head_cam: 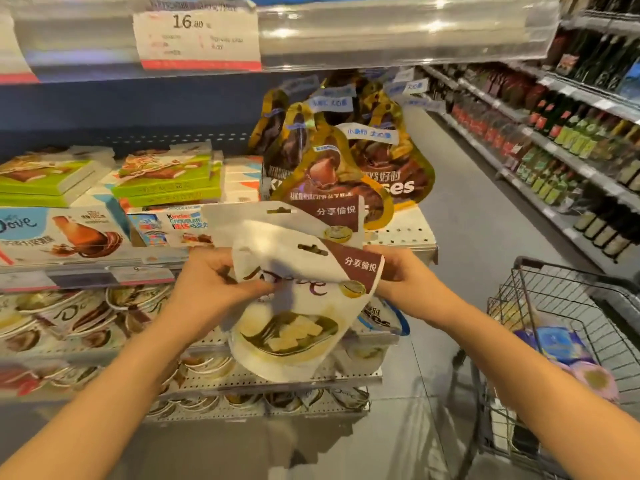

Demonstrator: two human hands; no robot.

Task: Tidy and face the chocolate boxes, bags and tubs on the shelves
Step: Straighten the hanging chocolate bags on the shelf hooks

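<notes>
Two bare hands hold white Dove chocolate bags in front of the shelves, at the level of the shelf edge (398, 245). The left hand (211, 282) pinches the left edge of the front bag (294, 327), and the right hand (398, 268) curls round the right edge. The front bag's long axis runs near vertical, leaning slightly right, hang-hole uppermost and printed face toward the camera; a second bag (277, 220) sits just behind it, above. Brown Hershey's Kisses bags (346, 161) stand upright on the shelf behind.
</notes>
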